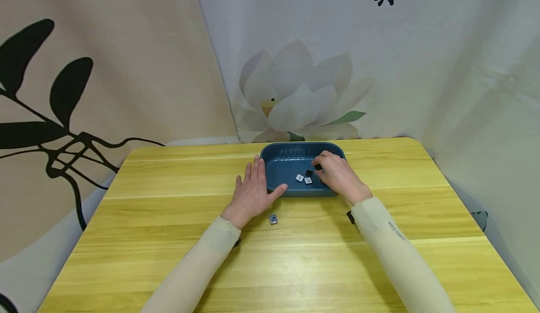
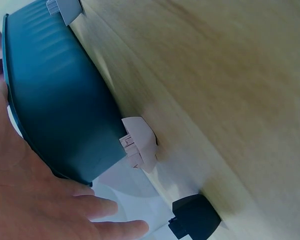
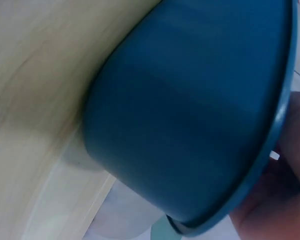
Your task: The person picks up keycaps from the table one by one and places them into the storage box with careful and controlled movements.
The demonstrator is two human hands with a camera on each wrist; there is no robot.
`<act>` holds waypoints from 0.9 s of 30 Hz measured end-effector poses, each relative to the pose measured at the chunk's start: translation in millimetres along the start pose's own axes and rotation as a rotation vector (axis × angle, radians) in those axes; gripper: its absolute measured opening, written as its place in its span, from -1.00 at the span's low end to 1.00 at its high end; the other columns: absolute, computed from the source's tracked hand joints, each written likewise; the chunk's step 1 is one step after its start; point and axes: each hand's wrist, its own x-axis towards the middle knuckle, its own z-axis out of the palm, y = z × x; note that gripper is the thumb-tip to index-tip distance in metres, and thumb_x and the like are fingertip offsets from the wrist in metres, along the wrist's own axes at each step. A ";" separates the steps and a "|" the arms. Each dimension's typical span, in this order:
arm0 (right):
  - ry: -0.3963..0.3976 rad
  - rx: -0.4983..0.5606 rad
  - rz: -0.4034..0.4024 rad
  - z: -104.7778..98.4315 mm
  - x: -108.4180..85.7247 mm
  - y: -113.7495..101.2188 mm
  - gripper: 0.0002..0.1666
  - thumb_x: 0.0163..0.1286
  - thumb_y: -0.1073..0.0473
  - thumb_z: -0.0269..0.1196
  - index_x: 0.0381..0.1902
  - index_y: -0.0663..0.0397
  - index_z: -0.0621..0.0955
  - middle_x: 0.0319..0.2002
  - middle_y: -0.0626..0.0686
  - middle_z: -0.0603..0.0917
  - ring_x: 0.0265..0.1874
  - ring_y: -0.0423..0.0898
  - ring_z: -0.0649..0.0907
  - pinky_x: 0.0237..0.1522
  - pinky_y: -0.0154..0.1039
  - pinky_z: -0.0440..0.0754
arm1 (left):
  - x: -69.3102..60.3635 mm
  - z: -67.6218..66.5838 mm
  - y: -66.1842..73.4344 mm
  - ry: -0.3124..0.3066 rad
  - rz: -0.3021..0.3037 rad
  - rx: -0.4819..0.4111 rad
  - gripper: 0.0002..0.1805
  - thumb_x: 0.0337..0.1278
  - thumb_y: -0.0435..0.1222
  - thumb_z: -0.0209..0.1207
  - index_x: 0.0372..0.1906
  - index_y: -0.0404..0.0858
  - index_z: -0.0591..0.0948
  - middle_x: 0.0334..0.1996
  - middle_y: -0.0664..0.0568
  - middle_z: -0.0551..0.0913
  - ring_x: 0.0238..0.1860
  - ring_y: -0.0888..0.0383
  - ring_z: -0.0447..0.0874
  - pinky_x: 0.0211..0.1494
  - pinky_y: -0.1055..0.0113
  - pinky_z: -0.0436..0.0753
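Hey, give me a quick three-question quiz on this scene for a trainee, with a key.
1. Multiple choice: In the head view, where does the blue tray stand on the wooden table?
A) At the edge nearest the person
B) Near the far edge, around the middle
C) In the far left corner

2. True or false: The left hand is clenched into a fist.

3. Count: How many small white pieces show inside the tray in the head view?

Key
1. B
2. False; its fingers are extended, by the tray's left end.
3. Two.
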 end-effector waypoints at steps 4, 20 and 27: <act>-0.043 0.004 0.007 2.5 3.4 2.1 -0.70 0.42 0.30 0.38 0.08 0.25 0.74 -0.02 0.18 0.67 -0.08 0.10 0.68 -0.01 0.01 0.69 | -0.1 0.2 -0.1 0.001 0.004 -0.001 0.26 0.27 0.52 -0.16 0.67 -0.34 -0.17 0.69 -0.16 -0.27 0.65 -0.22 -0.19 0.51 -0.37 0.08; -0.023 0.009 0.059 -7.3 -1.9 -1.9 -0.66 0.48 0.15 0.35 0.12 0.21 0.73 0.02 0.19 0.67 -0.06 0.11 0.68 0.02 0.05 0.67 | -1.5 -0.5 0.6 0.004 0.004 -0.005 0.26 0.27 0.52 -0.14 0.67 -0.34 -0.16 0.69 -0.15 -0.28 0.66 -0.22 -0.20 0.51 -0.37 0.09; 0.123 0.032 0.113 -18.0 -25.9 3.1 -0.51 0.57 -0.04 0.24 0.22 0.21 0.67 0.24 0.23 0.60 0.20 0.21 0.59 0.21 0.20 0.55 | -2.6 -1.4 -0.5 0.015 0.011 -0.015 0.25 0.29 0.49 -0.11 0.66 -0.37 -0.14 0.68 -0.16 -0.28 0.65 -0.24 -0.18 0.50 -0.39 0.09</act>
